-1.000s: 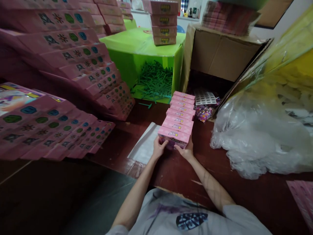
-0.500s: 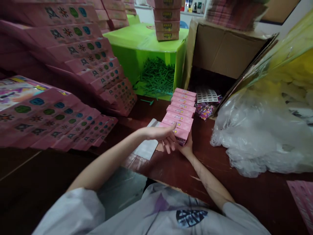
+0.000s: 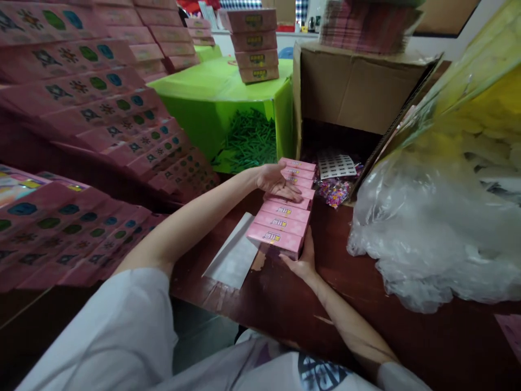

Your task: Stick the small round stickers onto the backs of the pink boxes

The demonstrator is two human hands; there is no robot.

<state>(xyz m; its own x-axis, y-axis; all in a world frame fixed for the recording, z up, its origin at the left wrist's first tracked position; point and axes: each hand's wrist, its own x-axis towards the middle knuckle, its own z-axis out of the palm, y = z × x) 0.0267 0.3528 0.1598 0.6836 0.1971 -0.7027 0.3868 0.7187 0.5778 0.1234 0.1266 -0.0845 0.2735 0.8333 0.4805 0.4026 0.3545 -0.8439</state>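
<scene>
A leaning row of flat pink boxes [image 3: 280, 222] lies on the dark red table, with yellow and black print on the edges facing me. My left hand [image 3: 280, 183] reaches over the far half of the row, palm turned partly up, fingers stretched out above the boxes; whether it touches them is unclear. At the near right corner, my right hand [image 3: 302, 260] grips the closest pink box, thumb in front and fingers along the side. A white sheet or bag [image 3: 234, 252] lies left of the row.
Tall stacks of pink boxes [image 3: 101, 103] rise on the left. A lime-green bin [image 3: 211, 81] holds many green sticks [image 3: 252, 136]. Behind the row stands a cardboard box [image 3: 345, 87] with bead packets [image 3: 334, 191]. Clear plastic bags [image 3: 423, 239] bulge at right.
My left hand has moved from the near end of the row to its far half. My right hand stays at the near corner. The view has shifted, and more of the white sheet shows.
</scene>
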